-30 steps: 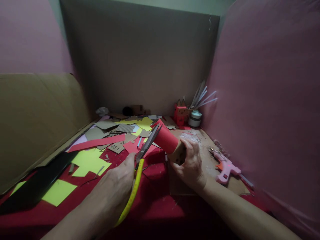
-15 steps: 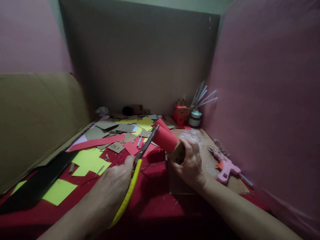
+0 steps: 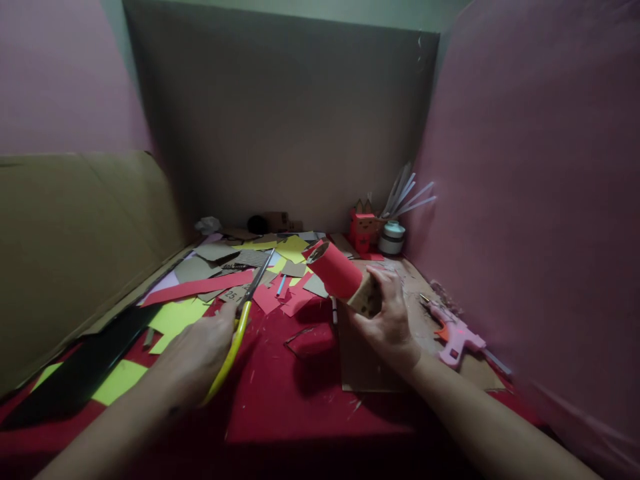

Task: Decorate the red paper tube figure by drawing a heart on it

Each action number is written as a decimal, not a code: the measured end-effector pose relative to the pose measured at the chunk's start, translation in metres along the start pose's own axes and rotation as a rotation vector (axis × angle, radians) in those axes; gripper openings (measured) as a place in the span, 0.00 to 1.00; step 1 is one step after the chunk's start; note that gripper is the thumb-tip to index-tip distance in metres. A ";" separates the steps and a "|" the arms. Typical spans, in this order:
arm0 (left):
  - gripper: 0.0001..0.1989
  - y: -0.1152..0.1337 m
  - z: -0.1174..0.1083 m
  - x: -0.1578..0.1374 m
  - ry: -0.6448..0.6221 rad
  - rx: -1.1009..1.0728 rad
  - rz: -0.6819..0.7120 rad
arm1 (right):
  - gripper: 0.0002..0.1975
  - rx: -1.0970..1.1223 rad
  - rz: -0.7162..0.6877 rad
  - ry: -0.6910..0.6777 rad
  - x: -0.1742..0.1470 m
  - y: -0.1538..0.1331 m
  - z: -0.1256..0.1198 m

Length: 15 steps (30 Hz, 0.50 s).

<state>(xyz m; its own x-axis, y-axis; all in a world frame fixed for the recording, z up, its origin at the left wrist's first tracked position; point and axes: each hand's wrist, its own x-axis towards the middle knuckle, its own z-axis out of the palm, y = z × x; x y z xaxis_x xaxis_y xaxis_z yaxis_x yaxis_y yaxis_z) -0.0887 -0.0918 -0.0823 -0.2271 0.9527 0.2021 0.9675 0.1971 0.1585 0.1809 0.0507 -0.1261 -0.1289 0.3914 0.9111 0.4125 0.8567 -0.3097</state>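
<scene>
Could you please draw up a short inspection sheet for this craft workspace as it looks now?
Surface: red table covering, with a cardboard sheet lying on it.
Job's things: yellow-handled scissors; cardboard tube wrapped in red paper.
Clutter: red, yellow and brown paper scraps; pink glue gun; red paper figure; tape roll.
Hands: left hand grips the scissors; right hand holds the tube.
Cables: nothing seen.
Surroundings: cardboard panels and pink walls.
</scene>
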 end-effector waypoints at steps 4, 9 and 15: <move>0.13 -0.017 0.012 0.010 0.006 0.141 0.012 | 0.29 0.187 0.220 -0.042 0.009 -0.003 -0.007; 0.11 -0.035 0.025 0.021 0.014 0.200 0.080 | 0.28 0.388 0.368 -0.078 0.013 -0.007 -0.013; 0.12 -0.029 0.030 0.015 0.095 0.210 0.069 | 0.30 0.569 0.410 -0.091 0.011 -0.002 -0.009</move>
<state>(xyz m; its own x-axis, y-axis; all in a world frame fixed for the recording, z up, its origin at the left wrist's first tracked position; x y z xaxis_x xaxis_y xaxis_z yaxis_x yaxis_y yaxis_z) -0.1173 -0.0764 -0.1128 -0.1597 0.9415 0.2967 0.9808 0.1855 -0.0608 0.1862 0.0502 -0.1128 -0.1493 0.7251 0.6723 -0.0888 0.6673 -0.7395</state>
